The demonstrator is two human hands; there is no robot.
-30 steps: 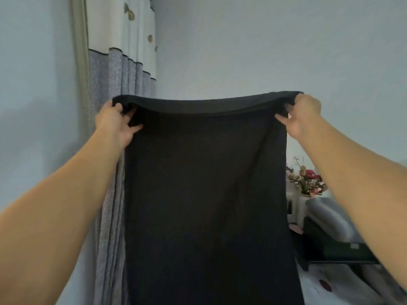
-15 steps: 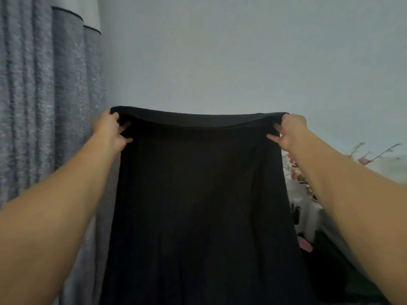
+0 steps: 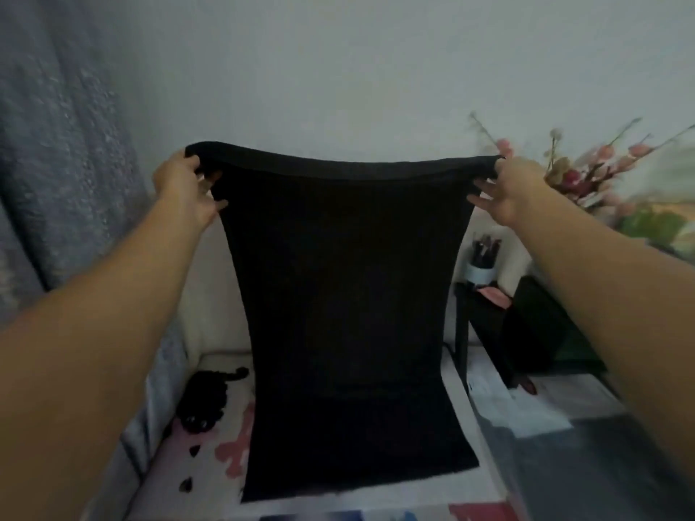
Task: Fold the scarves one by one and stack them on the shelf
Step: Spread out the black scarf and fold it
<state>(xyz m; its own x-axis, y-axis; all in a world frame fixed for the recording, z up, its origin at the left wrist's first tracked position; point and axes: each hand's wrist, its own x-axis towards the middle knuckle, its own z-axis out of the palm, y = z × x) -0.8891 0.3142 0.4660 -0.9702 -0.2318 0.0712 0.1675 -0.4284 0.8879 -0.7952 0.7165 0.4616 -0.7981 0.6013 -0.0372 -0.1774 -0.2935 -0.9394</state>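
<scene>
A black scarf (image 3: 346, 314) hangs doubled over in front of me, its folded top edge stretched between my hands. My left hand (image 3: 184, 189) pinches the top left corner. My right hand (image 3: 507, 189) pinches the top right corner. The lower end of the scarf lies on a white patterned surface (image 3: 376, 498) below. No shelf can be made out with certainty.
A grey curtain (image 3: 56, 144) hangs at the left. A small black bundle (image 3: 205, 400) lies on the patterned surface at lower left. At the right are a dark stand (image 3: 489, 325), a cup of pens (image 3: 483, 261) and pink flowers (image 3: 586, 171). A pale wall is behind.
The view has tilted down and both hands have lowered the scarf. Its bottom end now lies on the patterned surface, and the stand and flowers have come into sight.
</scene>
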